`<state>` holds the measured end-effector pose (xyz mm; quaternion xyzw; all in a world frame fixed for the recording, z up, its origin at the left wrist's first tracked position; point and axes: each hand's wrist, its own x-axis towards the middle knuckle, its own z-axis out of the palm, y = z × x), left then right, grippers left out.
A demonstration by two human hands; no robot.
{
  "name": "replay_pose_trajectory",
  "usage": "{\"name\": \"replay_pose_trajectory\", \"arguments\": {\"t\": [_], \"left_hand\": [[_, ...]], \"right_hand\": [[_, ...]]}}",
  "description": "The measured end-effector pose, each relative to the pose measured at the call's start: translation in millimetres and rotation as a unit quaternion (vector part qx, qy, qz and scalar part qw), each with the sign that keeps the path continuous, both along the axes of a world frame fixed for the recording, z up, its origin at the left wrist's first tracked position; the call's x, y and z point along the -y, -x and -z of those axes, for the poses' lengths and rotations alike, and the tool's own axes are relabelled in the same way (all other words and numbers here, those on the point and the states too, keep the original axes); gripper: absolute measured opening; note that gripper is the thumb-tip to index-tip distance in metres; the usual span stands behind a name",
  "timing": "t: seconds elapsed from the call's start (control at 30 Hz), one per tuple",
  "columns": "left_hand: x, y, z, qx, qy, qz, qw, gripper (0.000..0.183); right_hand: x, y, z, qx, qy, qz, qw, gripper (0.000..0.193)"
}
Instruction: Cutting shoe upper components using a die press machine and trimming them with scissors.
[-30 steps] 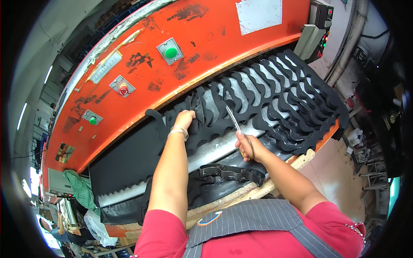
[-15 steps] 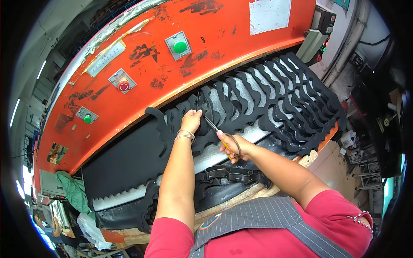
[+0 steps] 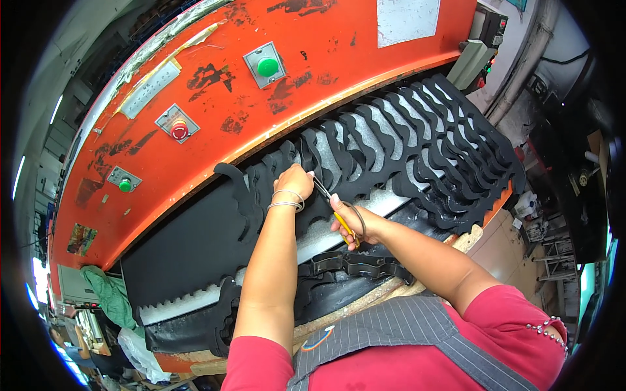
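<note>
My right hand (image 3: 350, 223) is closed round the handles of a pair of scissors (image 3: 339, 217) with yellow on the grip. Their blades point up and away, with the tips close to the fingers of my left hand (image 3: 295, 182). That hand is bent over the black foam sheet (image 3: 189, 241), its fingers closed on a foam strip that they partly cover. Wavy cut strips (image 3: 372, 140) stand loose from the sheet on the right, with pale board showing through the gaps. One curled strip (image 3: 238, 195) rises left of my left hand.
An orange press (image 3: 208, 85) with green and red buttons spans the far side. Near its front lies a wavy metal cutting die (image 3: 358, 264) on a black surface, behind a worn wooden edge (image 3: 365, 301). Green cloth (image 3: 111, 296) hangs at the left.
My left hand has rolled over, its back now turned up beside the scissor tips. The scissor blades are now closer together. My right hand has barely moved.
</note>
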<state>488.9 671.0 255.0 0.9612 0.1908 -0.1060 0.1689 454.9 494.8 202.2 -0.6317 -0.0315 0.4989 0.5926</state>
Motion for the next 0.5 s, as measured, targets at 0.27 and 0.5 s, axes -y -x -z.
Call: {"name": "replay_pose_trajectory", "arguments": {"t": [0.27,0.5], "left_hand": [[-3,-12,13,0.025,0.001,-0.027,0.999,0.040],[-44,2,49,0.188,0.522,-0.087,0.827,0.015]], "right_hand": [[10,-2,1,0.002,-0.025,-0.001,1.000,0.092],[18,-8,1,0.007,-0.011,-0.077,0.997,0.094]]}}
